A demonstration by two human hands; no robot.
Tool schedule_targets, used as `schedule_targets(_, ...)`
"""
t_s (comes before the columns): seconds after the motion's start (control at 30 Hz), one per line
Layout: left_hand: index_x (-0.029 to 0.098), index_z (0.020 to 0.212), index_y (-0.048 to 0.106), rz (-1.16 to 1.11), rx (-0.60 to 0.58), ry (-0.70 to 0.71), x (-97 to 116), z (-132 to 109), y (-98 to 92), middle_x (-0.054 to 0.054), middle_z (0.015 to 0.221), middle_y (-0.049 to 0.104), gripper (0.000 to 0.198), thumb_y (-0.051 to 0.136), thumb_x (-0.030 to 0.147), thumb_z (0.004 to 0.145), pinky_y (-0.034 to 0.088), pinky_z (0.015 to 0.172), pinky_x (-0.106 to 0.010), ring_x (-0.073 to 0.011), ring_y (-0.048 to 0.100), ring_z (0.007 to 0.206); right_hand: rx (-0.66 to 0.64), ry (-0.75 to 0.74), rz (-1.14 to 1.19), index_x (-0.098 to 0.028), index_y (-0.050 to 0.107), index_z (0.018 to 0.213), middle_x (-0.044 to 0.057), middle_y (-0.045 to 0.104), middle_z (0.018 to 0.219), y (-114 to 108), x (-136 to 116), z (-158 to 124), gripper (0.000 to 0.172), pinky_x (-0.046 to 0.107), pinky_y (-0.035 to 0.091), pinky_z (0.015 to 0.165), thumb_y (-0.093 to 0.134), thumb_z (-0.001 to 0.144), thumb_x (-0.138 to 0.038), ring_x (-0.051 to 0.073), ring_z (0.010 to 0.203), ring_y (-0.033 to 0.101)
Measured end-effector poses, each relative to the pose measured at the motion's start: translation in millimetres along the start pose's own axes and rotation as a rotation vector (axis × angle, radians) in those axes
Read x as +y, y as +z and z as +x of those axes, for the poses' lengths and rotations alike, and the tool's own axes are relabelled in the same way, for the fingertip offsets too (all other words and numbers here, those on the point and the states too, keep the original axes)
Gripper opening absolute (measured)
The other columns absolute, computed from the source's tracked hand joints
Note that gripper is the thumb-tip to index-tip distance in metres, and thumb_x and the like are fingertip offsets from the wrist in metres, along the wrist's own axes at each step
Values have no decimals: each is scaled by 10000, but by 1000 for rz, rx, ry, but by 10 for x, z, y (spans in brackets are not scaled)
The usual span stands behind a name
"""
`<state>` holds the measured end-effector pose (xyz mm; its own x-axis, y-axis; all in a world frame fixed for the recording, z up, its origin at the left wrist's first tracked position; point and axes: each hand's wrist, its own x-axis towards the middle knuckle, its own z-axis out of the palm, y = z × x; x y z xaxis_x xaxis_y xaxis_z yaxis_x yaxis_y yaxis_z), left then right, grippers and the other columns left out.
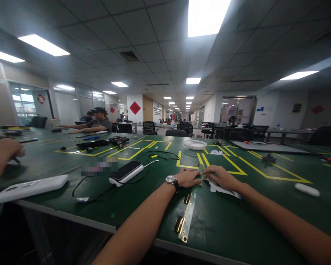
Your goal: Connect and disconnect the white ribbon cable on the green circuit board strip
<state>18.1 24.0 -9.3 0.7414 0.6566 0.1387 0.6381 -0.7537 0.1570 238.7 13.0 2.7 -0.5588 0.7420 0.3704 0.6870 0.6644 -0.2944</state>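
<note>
A long, narrow green circuit board [192, 200] with gold edging lies lengthwise on the green table in front of me. Copper-coloured flex tabs [179, 223] stick out from its left side. My left hand [188, 178], with a silver-faced watch [171, 179] on the wrist, closes its fingers on the board's upper part from the left. From the right, my right hand [216, 173] grips the same stretch of board, its fingertips close to the left ones. Under the right hand and wrist lies a white sheet-like piece [223, 190]. The fingers partly hide the board's far end.
A phone [126, 170] rests on a white power bank [127, 177] with a black cable. A long white case [30, 188] is at the left, near another person's hand [8, 152]. Farther back are a white basket [195, 144], yellow tape lines and a seated person [98, 121].
</note>
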Motion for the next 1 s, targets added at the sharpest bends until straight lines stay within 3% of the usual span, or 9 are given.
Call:
schedule_targets(0.1,233,1226,522,24,107,-24,0,-4,-52,-79,1297,579,367,324,454,1010,367,1003,-477,-268,496,1228,-50,-92,9,-211,706,1115,75,686,1194,60,-3,34,376,366,418,1039,470,829,-144,223,1135,601)
schedule_targets(0.2,212,1190,535,95,215,-122,16,-23,-109,-76,1277,591,374,295,443,1021,375,989,-465,-263,504,1199,-144,-97,-17,-231,681,1162,59,675,1218,94,-6,43,420,355,426,1034,449,828,-124,215,1136,605)
schedule_targets(0.3,209,1217,513,158,273,-203,34,-44,-137,-75,1263,594,339,320,406,1020,381,982,-462,-263,497,1190,-148,-52,-81,-228,667,1171,61,677,1206,64,78,26,410,338,435,1010,430,848,-138,212,1112,613)
schedule_targets(0.43,216,1203,529,202,307,-219,44,-48,-120,-71,1236,603,303,367,383,1008,395,967,-459,-260,503,1157,-130,121,-279,-192,666,1173,109,667,1198,-18,357,-21,404,361,419,1012,452,833,-157,246,1123,597)
schedule_targets(0.6,214,1179,549,235,298,-227,50,-34,-83,-74,1199,611,306,379,401,1006,400,959,-468,-273,502,1147,-105,450,-575,-107,680,1088,204,670,1061,-100,607,-105,368,445,476,869,423,859,-234,322,993,634)
schedule_targets(0.73,203,1186,547,248,272,-234,62,-34,-71,-91,1210,602,305,399,392,997,401,961,-474,-283,496,1159,-98,571,-591,-131,678,1027,212,651,1058,-138,553,-135,384,494,494,787,370,886,-312,356,995,622)
schedule_targets(1.0,209,1174,580,242,278,-207,79,-21,-45,-89,1197,623,312,411,390,985,417,955,-472,-279,516,1133,-117,663,-576,-121,657,1089,236,620,1156,-28,356,-88,565,649,430,862,271,930,-500,399,1094,574)
